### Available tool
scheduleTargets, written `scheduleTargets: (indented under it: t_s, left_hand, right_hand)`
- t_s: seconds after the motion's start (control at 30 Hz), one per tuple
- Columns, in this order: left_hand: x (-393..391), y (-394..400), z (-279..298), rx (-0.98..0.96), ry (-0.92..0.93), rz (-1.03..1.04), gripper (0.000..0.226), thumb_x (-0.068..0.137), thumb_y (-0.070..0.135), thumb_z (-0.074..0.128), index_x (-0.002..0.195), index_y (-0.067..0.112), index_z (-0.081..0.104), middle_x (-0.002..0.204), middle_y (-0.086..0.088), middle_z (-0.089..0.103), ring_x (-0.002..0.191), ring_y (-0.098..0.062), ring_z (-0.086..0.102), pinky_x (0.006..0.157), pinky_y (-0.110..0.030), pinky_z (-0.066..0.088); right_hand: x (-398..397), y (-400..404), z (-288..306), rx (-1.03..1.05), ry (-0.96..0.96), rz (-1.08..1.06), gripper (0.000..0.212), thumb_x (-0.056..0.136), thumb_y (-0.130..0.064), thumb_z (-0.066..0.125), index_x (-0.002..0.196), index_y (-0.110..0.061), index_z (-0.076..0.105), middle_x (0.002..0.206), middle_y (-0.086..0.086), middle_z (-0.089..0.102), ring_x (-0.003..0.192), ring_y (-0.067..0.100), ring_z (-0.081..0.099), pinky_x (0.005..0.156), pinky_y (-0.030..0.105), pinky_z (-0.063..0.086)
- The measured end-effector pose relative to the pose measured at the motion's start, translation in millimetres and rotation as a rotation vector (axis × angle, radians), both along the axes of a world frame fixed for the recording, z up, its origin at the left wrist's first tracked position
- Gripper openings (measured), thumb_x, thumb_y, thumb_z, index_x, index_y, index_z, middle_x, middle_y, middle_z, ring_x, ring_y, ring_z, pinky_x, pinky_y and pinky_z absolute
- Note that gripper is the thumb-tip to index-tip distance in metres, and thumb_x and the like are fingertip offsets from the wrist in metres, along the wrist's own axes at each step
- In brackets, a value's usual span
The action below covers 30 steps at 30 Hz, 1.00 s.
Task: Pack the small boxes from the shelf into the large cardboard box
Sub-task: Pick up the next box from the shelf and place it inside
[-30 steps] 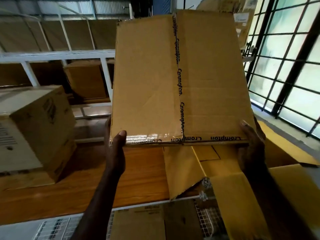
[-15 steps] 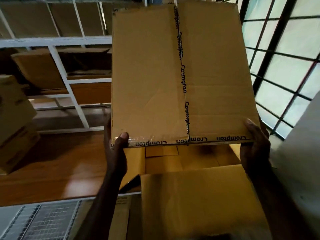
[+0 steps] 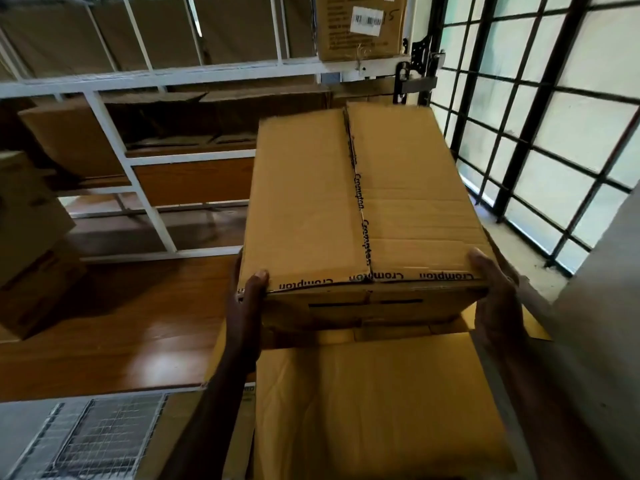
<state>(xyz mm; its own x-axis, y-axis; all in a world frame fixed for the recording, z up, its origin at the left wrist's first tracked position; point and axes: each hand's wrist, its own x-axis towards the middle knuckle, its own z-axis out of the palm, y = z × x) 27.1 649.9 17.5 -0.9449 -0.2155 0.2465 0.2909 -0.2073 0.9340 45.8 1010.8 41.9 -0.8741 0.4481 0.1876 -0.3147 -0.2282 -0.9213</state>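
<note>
Your left hand (image 3: 247, 299) and right hand (image 3: 491, 289) grip the small box (image 3: 363, 209) at its near corners, centre frame, keeping it level above the large cardboard box (image 3: 374, 403) opening.

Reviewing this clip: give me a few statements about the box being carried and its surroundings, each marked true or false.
1. Both hands hold the taped box. True: the left hand and the right hand grip its near corners.
2. The tape on it reads "Crompton". True.
3. The taped box rests on the wooden shelf. False: it is held in the air above the open large box.
4. The box with a barcode label sits on the floor. False: it stands on an upper rack shelf.
5. A barred window is on the right. True.
</note>
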Motion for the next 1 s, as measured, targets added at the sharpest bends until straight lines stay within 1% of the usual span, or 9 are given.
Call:
scheduleTargets:
  t_s: [0.07,0.13,0.27,0.37,0.53,0.6,0.73,0.87,1.0]
  left_hand:
    - [-6,0,-3,-0.058,-0.064,0.002,0.064,0.1,0.049,0.065,0.154,0.019,0.054,0.137,-0.014,0.072,0.126,-0.037,0.07,0.092,-0.046,0.061]
    - [-12,-2,-5,-0.094,-0.133,0.019,0.071,0.095,0.061,0.067,0.151,0.017,0.058,0.135,-0.01,0.074,0.126,-0.035,0.07,0.089,-0.04,0.06]
    - [-30,-6,0,-0.121,-0.199,0.014,0.066,0.09,0.068,0.068,0.14,0.025,0.068,0.128,-0.004,0.078,0.121,-0.028,0.073,0.1,-0.054,0.059]
    - [-38,-10,-2,-0.124,-0.204,0.04,0.062,0.092,0.066,0.066,0.137,0.024,0.07,0.126,-0.003,0.078,0.119,-0.027,0.072,0.098,-0.049,0.057]
    - [-44,-16,-28,-0.127,-0.228,0.088,0.076,0.092,0.07,0.066,0.148,0.018,0.062,0.133,-0.005,0.075,0.124,-0.028,0.07,0.086,-0.038,0.053]
    - [-50,-17,-34,-0.151,-0.258,0.072,0.075,0.091,0.073,0.065,0.145,0.02,0.065,0.132,-0.004,0.076,0.125,-0.029,0.069,0.088,-0.04,0.053]
    - [-49,-13,-52,-0.193,-0.322,0.047,0.075,0.087,0.075,0.063,0.147,0.03,0.062,0.132,0.001,0.073,0.119,-0.019,0.069,0.086,-0.039,0.055]
    - [-40,-9,-73,-0.275,-0.383,-0.005,0.037,0.108,0.05,0.059,0.143,0.042,0.049,0.126,0.017,0.063,0.111,-0.006,0.062,0.087,-0.033,0.053]
    - [-43,-14,-81,-0.369,-0.428,0.011,0.026,0.113,0.042,0.055,0.139,0.042,0.053,0.126,0.013,0.066,0.115,-0.016,0.066,0.095,-0.041,0.057]
  right_hand:
    - [-11,-4,1,0.023,0.007,-0.008,0.043,0.104,-0.023,0.061,0.147,-0.025,0.062,0.131,-0.004,0.075,0.12,0.019,0.071,0.092,0.031,0.06]
    - [-21,-5,1,0.013,-0.03,0.002,0.045,0.104,-0.017,0.059,0.148,-0.027,0.06,0.126,-0.01,0.076,0.113,0.012,0.074,0.082,0.023,0.06]
    - [-37,-3,-1,0.044,-0.096,0.006,0.048,0.103,-0.023,0.062,0.15,-0.032,0.06,0.124,-0.014,0.076,0.112,0.012,0.073,0.082,0.024,0.058]
    - [-43,-5,0,0.049,-0.135,-0.039,0.046,0.1,-0.029,0.066,0.145,-0.037,0.064,0.122,-0.014,0.077,0.109,0.01,0.073,0.083,0.029,0.056]
    - [-53,-11,-10,0.088,-0.159,-0.041,0.043,0.098,-0.032,0.068,0.14,-0.043,0.067,0.112,-0.024,0.076,0.108,0.008,0.07,0.093,0.037,0.056]
    - [-59,-12,-16,0.102,-0.177,-0.051,0.043,0.097,-0.035,0.068,0.14,-0.044,0.067,0.118,-0.025,0.07,0.114,0.009,0.065,0.098,0.042,0.054]
    - [-69,2,-52,0.139,-0.234,-0.041,0.046,0.089,-0.046,0.072,0.135,-0.051,0.068,0.14,-0.006,0.067,0.13,0.026,0.06,0.112,0.057,0.048]
    - [-57,9,-93,0.226,-0.333,-0.035,0.047,0.095,-0.044,0.069,0.14,-0.052,0.063,0.152,-0.011,0.052,0.14,0.025,0.048,0.115,0.048,0.044]
    - [-56,11,-104,0.273,-0.384,-0.051,0.047,0.098,-0.038,0.069,0.142,-0.05,0.062,0.148,-0.016,0.053,0.14,0.022,0.048,0.114,0.045,0.043]
